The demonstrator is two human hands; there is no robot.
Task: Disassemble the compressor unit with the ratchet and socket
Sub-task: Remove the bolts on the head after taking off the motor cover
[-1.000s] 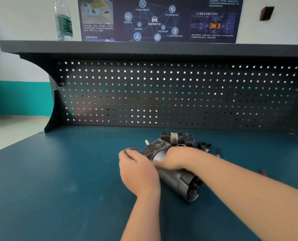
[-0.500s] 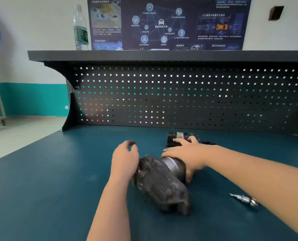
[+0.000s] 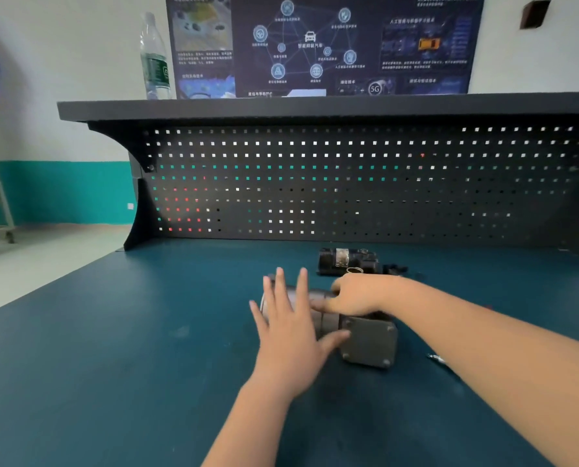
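The grey compressor unit (image 3: 365, 338) lies on its side on the blue bench, its square bolted end plate facing me at the right. My left hand (image 3: 290, 326) lies flat over its left, cylindrical part with fingers straight and spread. My right hand (image 3: 360, 294) rests on top of the unit, fingers curled over the body. A metal tool tip (image 3: 436, 358), probably the ratchet or socket, peeks out from under my right forearm.
A second dark part (image 3: 347, 261) with small loose pieces (image 3: 396, 268) lies behind the unit near the pegboard (image 3: 349, 183). A water bottle (image 3: 155, 59) stands on the shelf above. The bench's left edge (image 3: 45, 281) drops to the floor.
The unit has been turned so its square end plate now faces me at the right. My left hand went from its end to lying flat on top; my right hand stayed on the body.
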